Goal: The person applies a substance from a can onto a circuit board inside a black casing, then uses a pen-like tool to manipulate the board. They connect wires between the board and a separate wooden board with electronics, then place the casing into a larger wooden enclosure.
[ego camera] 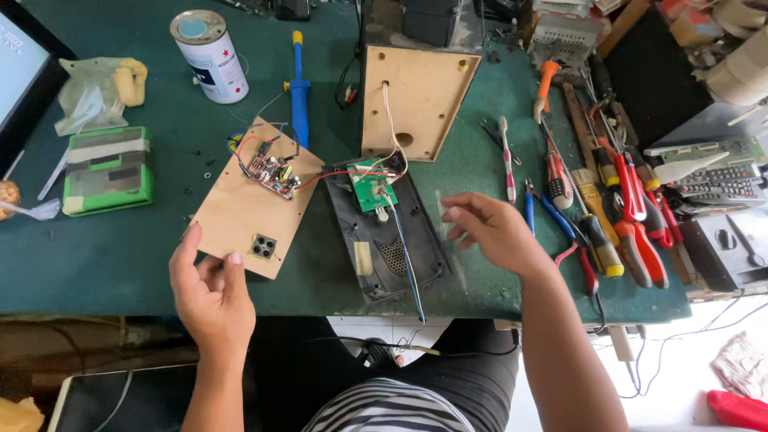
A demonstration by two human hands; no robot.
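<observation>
Between both open hands, black plastic panel (392,240) beside pliers (632,232).

Tan wooden panel (240,208) flat on green table, small circuit board on top, near edge.

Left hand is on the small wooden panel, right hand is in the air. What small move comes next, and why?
Probably lower the right hand onto the black plastic cover to steady it: red and white wires tie its green circuit board to the wooden panel the left hand touches at its near edge.
</observation>
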